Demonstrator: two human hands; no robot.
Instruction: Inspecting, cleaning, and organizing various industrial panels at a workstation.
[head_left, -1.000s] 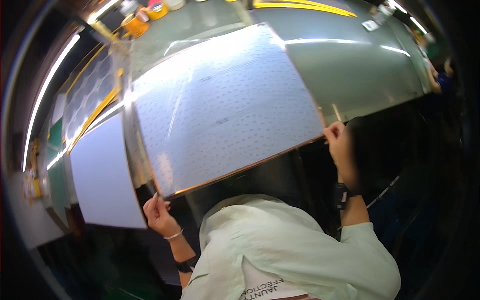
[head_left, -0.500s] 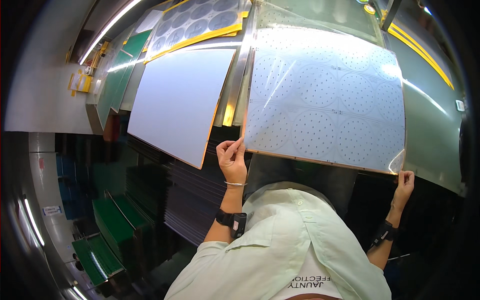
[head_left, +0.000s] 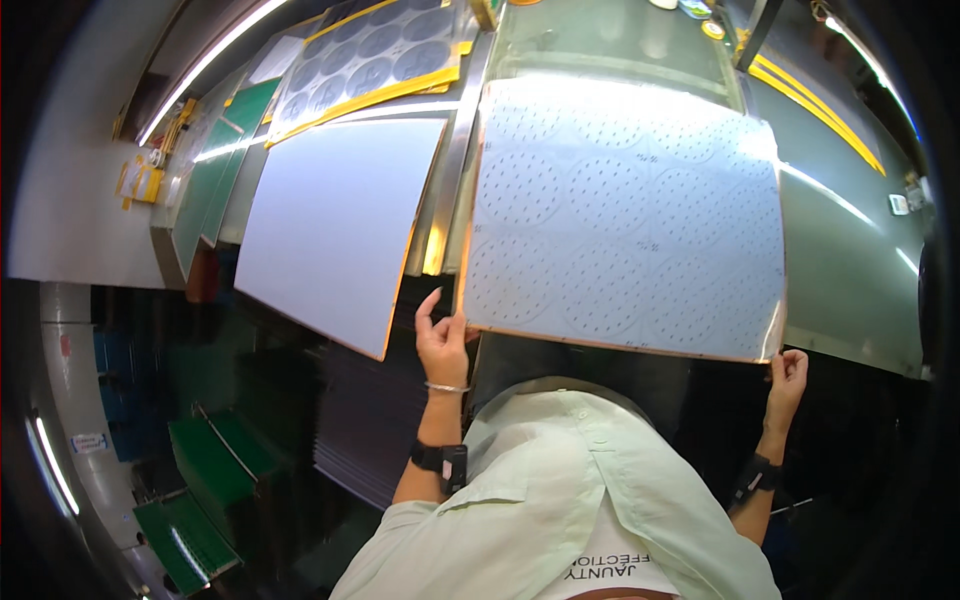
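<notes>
A large white panel [head_left: 560,345] with copper-coloured edges lies at right centre, its near edge reaching over the front of the glass-topped table. Clear film [head_left: 610,185] printed with rows of dotted circles covers it. At the panel's near left corner, my left hand [head_left: 442,345] pinches the edge with the thumb, its index finger raised. My right hand [head_left: 787,372] grips the near right corner between thumb and curled fingers. A plain white panel [head_left: 335,215], also copper-edged, rests to the left, touched by neither hand.
Behind the plain panel lies a yellow-taped sheet [head_left: 375,55] with grey circles. Green boards [head_left: 230,150] lean at far left. Stacked dark panels [head_left: 350,425] and green racks [head_left: 220,455] stand below left. A metal strip [head_left: 450,180] runs between the two panels.
The film no longer shows beyond the panel's far edge. My left index finger has lifted off the corner. The view has shifted slightly, and both hands stay at the near corners.
</notes>
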